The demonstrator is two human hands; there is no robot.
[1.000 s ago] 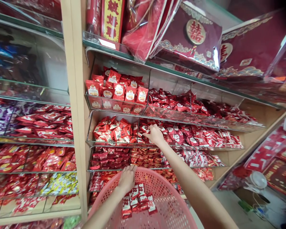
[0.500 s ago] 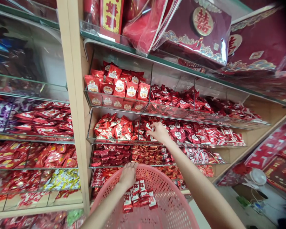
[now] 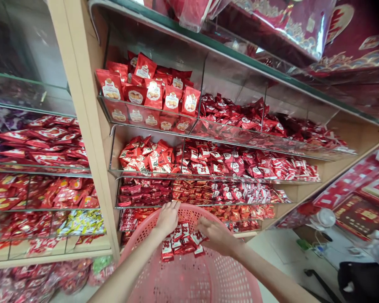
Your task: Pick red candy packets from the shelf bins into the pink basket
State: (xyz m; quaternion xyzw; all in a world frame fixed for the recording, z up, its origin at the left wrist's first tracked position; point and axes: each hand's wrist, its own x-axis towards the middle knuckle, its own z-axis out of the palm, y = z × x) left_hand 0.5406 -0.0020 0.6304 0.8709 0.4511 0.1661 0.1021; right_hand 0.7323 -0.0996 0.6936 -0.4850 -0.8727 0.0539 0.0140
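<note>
A shop wall of glass shelves (image 3: 183, 25) and a pale wooden upright (image 3: 82, 126) fills the frame, with a tiled floor (image 3: 281, 252) at lower right. Clear bins step across it: red biscuit bags (image 3: 110, 84) sit at upper center, and below them a long bin holds shelf packets (image 3: 227, 164) in red and white. More red sweets fill the bins at left, and a small white fan (image 3: 325, 218) stands at right. A dark shape at the lower right edge may be someone's clothing (too cut off to tell). At the bottom center sits a pink plastic basket (image 3: 196, 280) with a perforated wall, and the red packets (image 3: 178, 242) lie in a loose heap inside it, near its upper rim. The left hand (image 3: 168, 219) is clenched over that rim, fingers hooked across it. The right hand (image 3: 216, 236) is low over the heap, its fingers (image 3: 202, 235) loosely extended and touching the top packets. Whether it is pinching or has released one, I cannot tell. Both hands are at the basket, away from the shelves. The packets carry white panels with red Chinese characters, and the biscuit bags show a cookie picture, but no brand is legible at this size.
</note>
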